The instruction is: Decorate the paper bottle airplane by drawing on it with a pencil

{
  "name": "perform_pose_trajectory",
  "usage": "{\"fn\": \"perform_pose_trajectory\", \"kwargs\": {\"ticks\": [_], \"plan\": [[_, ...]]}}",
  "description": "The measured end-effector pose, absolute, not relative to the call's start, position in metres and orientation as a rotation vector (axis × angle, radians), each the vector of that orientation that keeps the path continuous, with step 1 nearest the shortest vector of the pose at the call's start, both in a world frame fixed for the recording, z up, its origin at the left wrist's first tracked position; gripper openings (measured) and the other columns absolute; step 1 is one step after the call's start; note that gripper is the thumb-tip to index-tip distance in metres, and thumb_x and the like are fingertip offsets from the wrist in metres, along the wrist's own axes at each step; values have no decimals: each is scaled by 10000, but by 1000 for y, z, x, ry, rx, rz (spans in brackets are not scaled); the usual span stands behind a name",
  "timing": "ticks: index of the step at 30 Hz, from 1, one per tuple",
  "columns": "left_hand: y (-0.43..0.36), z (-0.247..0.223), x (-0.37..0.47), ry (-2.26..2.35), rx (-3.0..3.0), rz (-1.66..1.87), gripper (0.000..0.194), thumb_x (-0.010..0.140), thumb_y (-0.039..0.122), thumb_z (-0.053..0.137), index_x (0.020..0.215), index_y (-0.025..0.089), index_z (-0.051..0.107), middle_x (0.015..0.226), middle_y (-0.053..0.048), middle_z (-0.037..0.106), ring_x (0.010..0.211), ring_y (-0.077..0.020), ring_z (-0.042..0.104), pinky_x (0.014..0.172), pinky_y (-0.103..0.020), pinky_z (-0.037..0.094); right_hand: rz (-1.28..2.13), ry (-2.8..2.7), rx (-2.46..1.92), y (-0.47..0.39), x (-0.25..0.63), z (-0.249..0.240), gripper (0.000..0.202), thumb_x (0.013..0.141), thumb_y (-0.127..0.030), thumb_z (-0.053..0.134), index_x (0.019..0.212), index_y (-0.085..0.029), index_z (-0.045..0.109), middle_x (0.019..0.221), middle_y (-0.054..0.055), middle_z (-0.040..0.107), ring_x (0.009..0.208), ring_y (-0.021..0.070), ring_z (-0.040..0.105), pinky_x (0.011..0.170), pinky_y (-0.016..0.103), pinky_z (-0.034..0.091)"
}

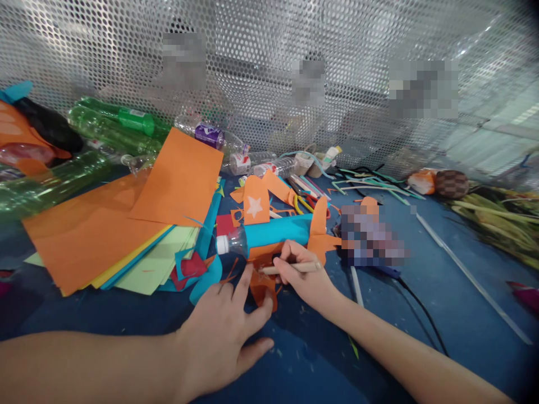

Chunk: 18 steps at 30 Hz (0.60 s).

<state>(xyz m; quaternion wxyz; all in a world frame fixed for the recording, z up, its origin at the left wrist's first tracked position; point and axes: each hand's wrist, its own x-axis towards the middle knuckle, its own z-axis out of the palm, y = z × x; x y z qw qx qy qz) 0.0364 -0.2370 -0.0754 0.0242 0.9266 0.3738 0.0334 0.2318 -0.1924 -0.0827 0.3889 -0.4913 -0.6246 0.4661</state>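
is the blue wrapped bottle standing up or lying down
Lying down. The blue-wrapped bottle rests on its side on the table, white cap pointing left, just beyond the right hand holding a pencil.

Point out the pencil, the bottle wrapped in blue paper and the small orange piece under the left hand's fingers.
pencil (290, 268), head view, middle of the shaft, held in the right hand (305, 280).
blue-wrapped bottle (275, 231), head view, on the blue paper sleeve.
orange paper piece (261, 287), head view, its flat middle beside the left hand (219, 336) forefinger.
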Motion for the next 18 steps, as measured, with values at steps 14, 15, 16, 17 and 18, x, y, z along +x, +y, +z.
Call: {"fn": "perform_pose_trajectory", "kwargs": {"ticks": [14, 15, 16, 17, 18], "plan": [[-236, -75, 36, 1164, 2887, 67, 452, 904, 544, 343, 1276, 324, 475, 1375, -206, 400, 873, -307, 594, 711, -462, 469, 1172, -1583, -1270, -192, 234, -82, 220, 860, -257, 523, 687, -212, 394, 545, -61, 516, 496, 97, 551, 469, 205, 403], [-237, -75, 36, 1166, 2889, 71, 455, 904, 546, 340, 1279, 325, 473, 1374, -206, 401, 871, -306, 595, 711, -462, 468, 1175, -1579, -1265, -192, 234, -83, 221, 861, -259, 522, 687, -212, 393, 543, -62, 513, 497, 96, 549, 472, 206, 407], [-237, -75, 36, 1166, 2892, 73, 456, 905, 547, 338, 1280, 325, 471, 1373, -205, 402, 870, -305, 595, 710, -462, 469, 1176, -1577, -1261, -192, 234, -83, 221, 863, -261, 521, 689, -212, 394, 540, -63, 510, 495, 94, 545, 475, 207, 409], [-237, -75, 36, 1164, 2895, 75, 456, 905, 548, 338, 1281, 325, 471, 1374, -206, 401, 869, -305, 596, 708, -462, 469, 1175, -1578, -1259, -191, 234, -83, 219, 864, -265, 520, 691, -212, 395, 537, -64, 506, 491, 93, 539, 475, 208, 409], [-237, -75, 36, 1160, 2898, 77, 456, 905, 546, 339, 1280, 323, 472, 1376, -209, 398, 869, -305, 597, 708, -461, 469, 1173, -1579, -1261, -191, 234, -83, 220, 864, -268, 520, 693, -212, 395, 533, -65, 503, 485, 92, 532, 474, 209, 409]]}}
